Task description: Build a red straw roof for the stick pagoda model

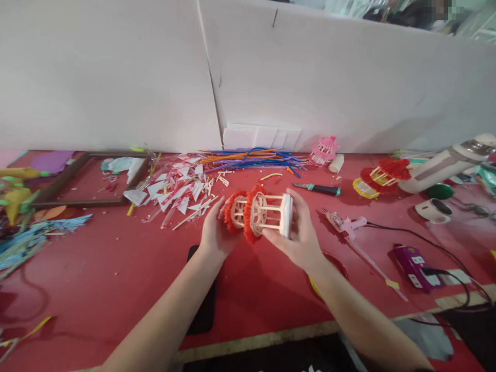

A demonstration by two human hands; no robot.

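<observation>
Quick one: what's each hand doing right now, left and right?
Left hand: holding the stick model at its red-frilled end.
Right hand: holding the same model by its white base.

The left hand (217, 227) held the red-frilled end of a small stick tower (254, 216), turned on its side above a red table (251, 302), while the right hand (303, 238) gripped its white base (287, 216). Beyond lay coloured strips (250, 159), a dark-handled knife (322, 190) and a pink-topped model (324, 151); at right, a pink glue gun (346, 225) rested near a purple socket block (414, 266).
</observation>
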